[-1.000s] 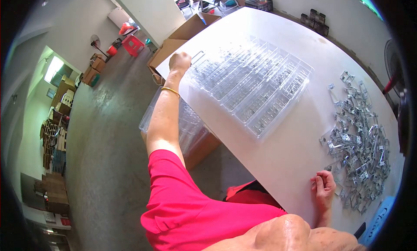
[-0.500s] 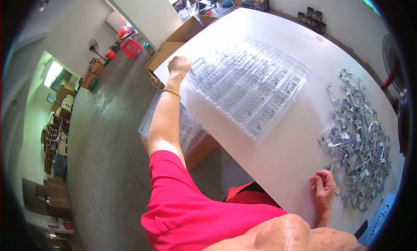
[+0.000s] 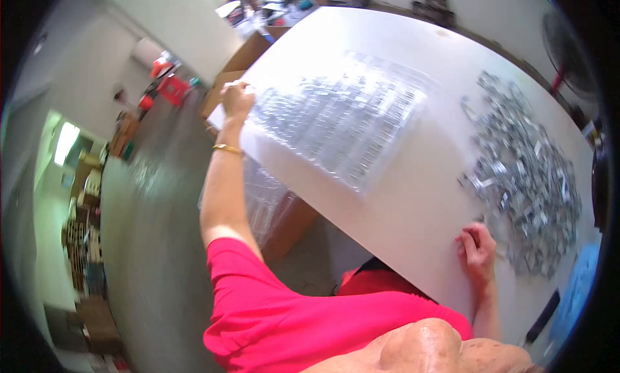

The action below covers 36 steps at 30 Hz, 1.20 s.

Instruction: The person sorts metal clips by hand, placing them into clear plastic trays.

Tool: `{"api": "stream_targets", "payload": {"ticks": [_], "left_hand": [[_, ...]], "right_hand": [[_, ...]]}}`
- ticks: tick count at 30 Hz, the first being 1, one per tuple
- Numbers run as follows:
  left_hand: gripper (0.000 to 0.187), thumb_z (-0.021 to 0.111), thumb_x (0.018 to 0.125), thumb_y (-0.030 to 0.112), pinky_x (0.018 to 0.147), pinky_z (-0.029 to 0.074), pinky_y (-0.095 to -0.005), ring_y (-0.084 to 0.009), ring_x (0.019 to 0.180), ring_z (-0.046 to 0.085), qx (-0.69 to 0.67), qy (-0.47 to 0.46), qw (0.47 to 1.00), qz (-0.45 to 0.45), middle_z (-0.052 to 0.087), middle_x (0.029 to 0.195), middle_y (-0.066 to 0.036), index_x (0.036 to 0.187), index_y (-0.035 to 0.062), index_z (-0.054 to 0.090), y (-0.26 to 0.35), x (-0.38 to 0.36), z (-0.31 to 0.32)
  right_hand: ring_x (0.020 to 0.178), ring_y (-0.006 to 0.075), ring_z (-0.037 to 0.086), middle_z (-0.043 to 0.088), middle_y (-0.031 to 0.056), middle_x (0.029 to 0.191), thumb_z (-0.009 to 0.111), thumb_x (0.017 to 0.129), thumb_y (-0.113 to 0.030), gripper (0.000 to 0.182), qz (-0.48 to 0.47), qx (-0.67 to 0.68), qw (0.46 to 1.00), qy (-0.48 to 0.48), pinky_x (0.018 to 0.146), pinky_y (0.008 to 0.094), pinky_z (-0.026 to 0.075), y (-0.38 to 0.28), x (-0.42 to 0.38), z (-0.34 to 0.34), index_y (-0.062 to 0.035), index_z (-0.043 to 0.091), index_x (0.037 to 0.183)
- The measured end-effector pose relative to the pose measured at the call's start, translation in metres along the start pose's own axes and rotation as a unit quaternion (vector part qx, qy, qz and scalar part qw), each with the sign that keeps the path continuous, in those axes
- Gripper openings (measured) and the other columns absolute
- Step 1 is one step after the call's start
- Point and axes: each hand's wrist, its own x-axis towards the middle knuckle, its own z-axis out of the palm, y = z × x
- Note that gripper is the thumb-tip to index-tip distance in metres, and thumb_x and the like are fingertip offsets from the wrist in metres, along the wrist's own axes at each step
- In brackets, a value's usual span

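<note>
My left hand (image 3: 237, 100) reaches far out with the fingers closed, at the left edge of a clear plastic tray (image 3: 361, 184). What it grips, if anything, is hidden. Long rows divide the tray, and many small shiny pieces show in them. My right hand (image 3: 476, 247) rests near the front of the white table (image 3: 413, 218) with curled fingers pressed together. Whatever may be in them is too small to make out. A small dark piece (image 3: 479, 218) lies just beyond its fingertips. Beside this hand spreads a heap of small silvery metal parts (image 3: 526, 179), blurred.
Below the table's left edge are more clear trays (image 3: 261, 192) and a cardboard box (image 3: 294, 227). Another open carton (image 3: 248, 53) stands by the far left corner. A blue object (image 3: 575, 302) is at the lower right, and a fan (image 3: 568, 53) stands beyond the right edge.
The whole view has shifted, so the table, tray and heap appear further left and mostly higher, with more blur. Both hands keep about the same places beside the tray and the heap.
</note>
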Motion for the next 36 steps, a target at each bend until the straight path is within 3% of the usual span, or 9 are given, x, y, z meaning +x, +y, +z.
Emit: {"api": "stream_targets", "payload": {"ticks": [1,2,7,15,18,23,29,33,36], "left_hand": [[0.021,0.067,0.085,0.018,0.079,0.057,-0.0436,-0.0369,0.087,0.074,-0.006,0.006,0.997,0.074,0.074,0.089,-0.021,0.092,0.0029,0.078,0.012,0.003,-0.012],[0.017,0.067,0.080,0.018,0.088,0.052,-0.0462,-0.0372,0.095,0.069,-0.065,-0.011,0.997,0.031,0.075,0.088,-0.017,0.084,0.0058,0.078,0.030,0.003,-0.018],[0.011,0.070,0.092,0.010,0.087,0.053,-0.0396,-0.0310,0.099,0.067,-0.144,-0.005,0.983,0.110,0.072,0.103,-0.016,0.096,0.0016,0.075,0.159,-0.020,-0.087],[0.009,0.075,0.087,0.003,0.089,0.053,-0.0405,-0.0311,0.103,0.066,-0.309,0.032,0.902,0.300,0.069,0.108,-0.014,0.096,0.0051,0.073,0.331,-0.103,-0.146],[0.009,0.075,0.086,0.003,0.087,0.053,-0.0395,-0.0315,0.102,0.066,-0.401,-0.036,0.871,0.280,0.068,0.108,-0.016,0.095,0.0033,0.074,0.376,-0.127,-0.149],[0.009,0.073,0.090,0.007,0.090,0.052,-0.0339,-0.0254,0.101,0.068,-0.431,-0.146,0.852,0.260,0.070,0.109,-0.013,0.097,0.0021,0.075,0.424,-0.160,-0.114],[0.022,0.073,0.090,0.019,0.070,0.050,-0.0361,-0.0221,0.071,0.060,-0.367,-0.295,0.850,0.236,0.068,0.106,-0.013,0.105,0.0027,0.074,0.436,-0.189,-0.054],[0.025,0.071,0.091,0.021,0.074,0.051,-0.0370,-0.0238,0.075,0.062,-0.331,-0.281,0.864,0.257,0.068,0.107,-0.015,0.106,0.0025,0.073,0.427,-0.192,-0.019],[0.023,0.069,0.089,0.019,0.091,0.051,-0.0444,-0.0367,0.101,0.065,-0.336,-0.316,0.860,0.218,0.067,0.109,-0.020,0.105,0.0020,0.072,0.433,-0.190,-0.006]], "right_hand": [[0.060,0.0076,0.058,0.070,0.0066,0.082,0.060,0.099,0.000,0.011,-0.006,-0.023,1.000,0.003,0.055,0.0237,0.047,-0.005,0.001,0.001,-0.0015,0.061,0.110],[0.062,0.0084,0.060,0.070,0.0066,0.083,0.060,0.099,0.000,0.011,-0.001,-0.027,1.000,0.003,0.056,0.0244,0.048,-0.008,0.001,0.001,-0.0016,0.061,0.110],[0.071,0.0099,0.068,0.072,0.0049,0.085,0.067,0.098,-0.004,0.012,-0.041,0.018,0.999,0.026,0.061,0.0256,0.054,0.006,-0.002,0.003,-0.0036,0.063,0.109],[0.076,0.0095,0.066,0.072,0.0041,0.085,0.071,0.096,-0.008,0.011,-0.089,-0.038,0.995,-0.015,0.068,0.0266,0.054,0.002,-0.008,-0.003,-0.0037,0.064,0.104],[0.081,0.0129,0.068,0.072,0.0073,0.085,0.072,0.096,-0.009,0.013,-0.118,-0.046,0.992,-0.018,0.072,0.0295,0.055,0.001,-0.011,-0.005,-0.0034,0.063,0.103],[0.082,0.0228,0.073,0.073,0.0128,0.089,0.074,0.093,-0.014,0.016,-0.161,-0.097,0.981,-0.038,0.073,0.0348,0.056,0.008,-0.010,-0.005,-0.0059,0.064,0.102],[0.075,0.0287,0.071,0.071,0.0127,0.085,0.074,0.091,-0.016,0.016,-0.227,-0.129,0.964,-0.054,0.069,0.0384,0.056,0.005,-0.013,-0.010,-0.0062,0.064,0.099],[0.071,0.0297,0.069,0.071,0.0137,0.084,0.073,0.090,-0.014,0.015,-0.254,-0.115,0.958,-0.068,0.067,0.0389,0.055,0.006,-0.012,-0.011,-0.0050,0.063,0.096],[0.071,0.0291,0.068,0.070,0.0142,0.084,0.073,0.090,-0.014,0.014,-0.242,-0.109,0.961,-0.081,0.067,0.0383,0.055,0.006,-0.010,-0.013,-0.0047,0.064,0.096]]}}
